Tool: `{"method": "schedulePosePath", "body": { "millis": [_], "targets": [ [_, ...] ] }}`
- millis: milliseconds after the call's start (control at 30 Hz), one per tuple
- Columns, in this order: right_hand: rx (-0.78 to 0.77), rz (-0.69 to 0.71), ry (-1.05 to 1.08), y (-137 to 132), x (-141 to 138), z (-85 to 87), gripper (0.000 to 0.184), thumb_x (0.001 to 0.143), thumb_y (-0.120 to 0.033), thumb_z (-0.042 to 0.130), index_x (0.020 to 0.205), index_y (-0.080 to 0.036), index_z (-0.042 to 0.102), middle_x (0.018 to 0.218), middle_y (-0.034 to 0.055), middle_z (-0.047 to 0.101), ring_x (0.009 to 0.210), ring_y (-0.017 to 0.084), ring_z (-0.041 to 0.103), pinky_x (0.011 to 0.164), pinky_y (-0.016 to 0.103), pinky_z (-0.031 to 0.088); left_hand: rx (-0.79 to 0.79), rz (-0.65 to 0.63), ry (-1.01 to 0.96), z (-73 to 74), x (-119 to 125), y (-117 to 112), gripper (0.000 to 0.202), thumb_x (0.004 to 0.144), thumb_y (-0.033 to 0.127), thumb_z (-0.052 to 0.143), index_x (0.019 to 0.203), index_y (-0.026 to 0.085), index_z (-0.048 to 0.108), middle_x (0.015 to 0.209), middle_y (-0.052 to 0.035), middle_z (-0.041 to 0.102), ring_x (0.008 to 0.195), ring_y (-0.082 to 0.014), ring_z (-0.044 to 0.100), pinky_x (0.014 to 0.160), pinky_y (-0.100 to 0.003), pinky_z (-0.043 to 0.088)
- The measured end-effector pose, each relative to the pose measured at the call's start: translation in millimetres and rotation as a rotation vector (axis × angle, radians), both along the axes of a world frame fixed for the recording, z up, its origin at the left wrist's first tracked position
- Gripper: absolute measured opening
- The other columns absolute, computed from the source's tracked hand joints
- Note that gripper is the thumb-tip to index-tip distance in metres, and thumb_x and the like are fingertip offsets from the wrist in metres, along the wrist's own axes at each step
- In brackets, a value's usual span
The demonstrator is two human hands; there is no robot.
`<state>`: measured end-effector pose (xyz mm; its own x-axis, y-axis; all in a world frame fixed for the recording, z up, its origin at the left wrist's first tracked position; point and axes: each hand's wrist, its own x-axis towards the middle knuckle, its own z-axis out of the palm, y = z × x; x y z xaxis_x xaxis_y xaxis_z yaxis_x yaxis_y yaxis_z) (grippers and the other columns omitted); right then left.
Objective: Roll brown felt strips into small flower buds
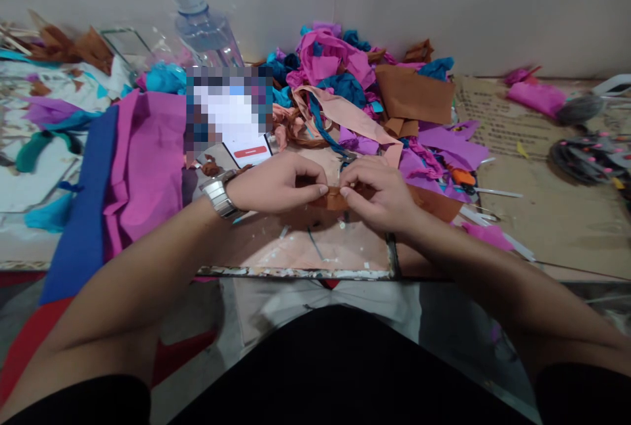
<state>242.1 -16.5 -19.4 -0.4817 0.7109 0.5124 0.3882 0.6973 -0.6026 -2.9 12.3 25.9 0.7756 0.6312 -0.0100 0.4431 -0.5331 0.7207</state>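
Note:
A strip of brown crepe-like paper (331,200) is pinched between my two hands, just above the near part of the table. My left hand (280,182), with a silver watch on its wrist, grips the strip's left part between thumb and fingers. Close beside it, my right hand (377,192) pinches the same strip at its middle. More brown paper (436,203) extends out to the right behind my right hand. Just beyond my left hand lies a lit phone (249,148), partly blurred out.
Behind my hands is a heap of crumpled pink paper (335,57), with blue, purple and brown scraps. A water bottle (210,34) stands at the back left, near folded pink sheets (150,162) and a blue sheet (91,195). Cardboard (557,221) lies at right.

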Motion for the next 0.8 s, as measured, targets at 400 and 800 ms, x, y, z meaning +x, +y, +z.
{"method": "schedulePosePath", "body": {
  "millis": [400, 800],
  "targets": [
    [-0.005, -0.090, 0.067, 4.5, 5.9, -0.1, 0.013, 0.092, -0.028, 0.063, 0.080, -0.022, 0.063, 0.082, 0.0044, 0.071, 0.080, 0.021, 0.064, 0.081, 0.040, 0.045, -0.031, 0.024, -0.006, 0.1, -7.3, 10.5, 0.021, 0.094, 0.033, 0.060, 0.090, 0.016, 0.073, 0.076, 0.0003, 0.072, 0.065, -0.0122, 0.062, 0.063, -0.022, 0.044],
    [-0.032, -0.121, 0.125, 8.6, 10.0, 4.3, 0.019, 0.092, -0.032, 0.062, 0.076, -0.023, 0.060, 0.075, 0.0028, 0.067, 0.073, 0.020, 0.062, 0.074, 0.038, 0.046, 0.001, 0.182, -0.048, -5.5, -11.7, 16.7, 0.019, 0.091, 0.028, 0.059, 0.098, 0.015, 0.071, 0.077, -0.0015, 0.073, 0.066, -0.0139, 0.067, 0.063, -0.023, 0.049]
  ]
}}
